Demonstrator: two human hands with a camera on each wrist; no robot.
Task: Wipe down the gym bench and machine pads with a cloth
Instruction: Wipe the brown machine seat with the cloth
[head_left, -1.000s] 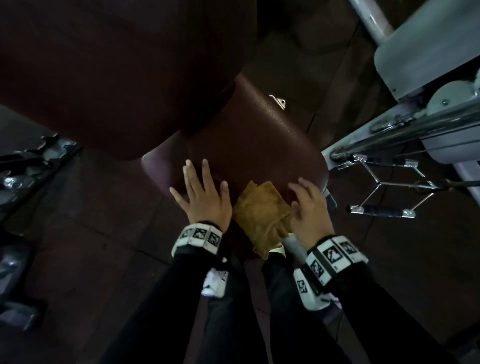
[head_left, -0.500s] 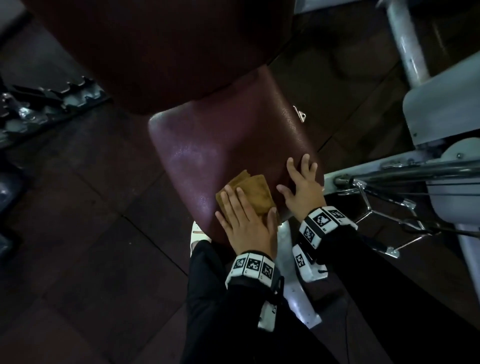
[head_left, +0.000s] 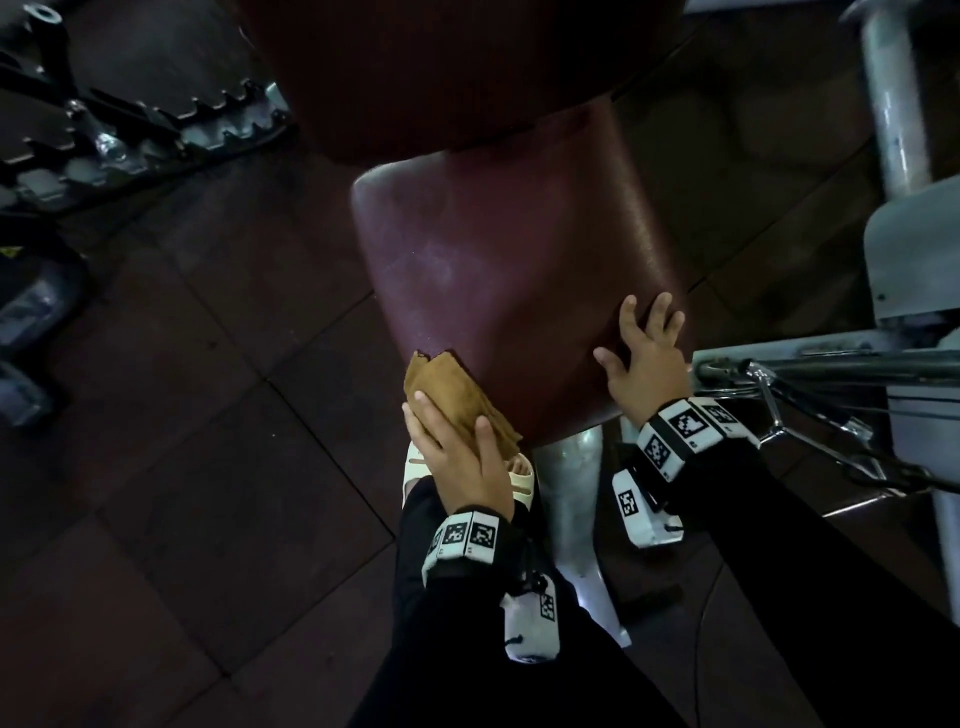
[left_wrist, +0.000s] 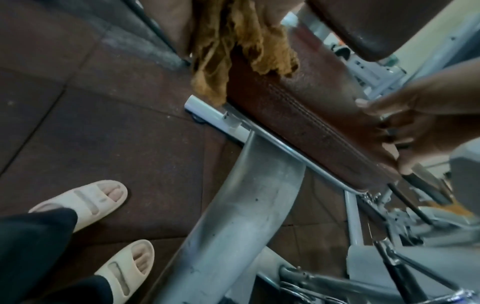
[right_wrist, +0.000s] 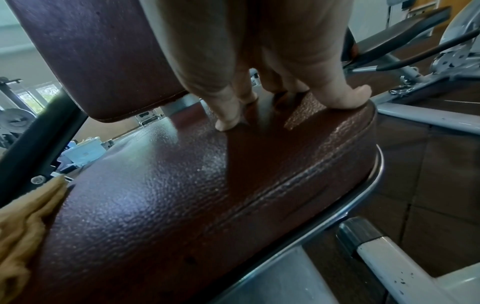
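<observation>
Right, nearest the camera 2 black sleeves are reaching in, each with a tagged wristband, and below them 1 cream slipper (head_left: 521, 480) is peeking out in the head view while the left wrist view is showing 2.

1 tan cloth (head_left: 448, 397) is sitting on the near left corner of the maroon seat pad (head_left: 519, 270), with the left hand (head_left: 460, 457) lying over it, fingers and thumb curling lightly onto the fabric and pressing it to the pad. Part of the cloth is spilling over the pad's front edge and hanging ragged there; how much is tucked under the palm is hidden.

1 right hand (head_left: 644, 358) is resting on the near right corner, holding nothing, fingers spread and their tips planted on the textured vinyl right at the rounded edge. Between the 2 hands a wide stretch of bare pad is lying open, running back towards the far edge.

Under the seat, 1 grey metal post (head_left: 576, 519) is carrying the pad, partly masked by the arms.

Further back, 1 second maroon back pad (head_left: 441, 67) is overhanging the seat's far edge, cut off at the top. At right, grey machine frame (head_left: 914, 249) parts are crowding close beside the seat; at far left, 1 notched dark rack (head_left: 156, 124) is lying on the floor, too dim to make out well.
</observation>
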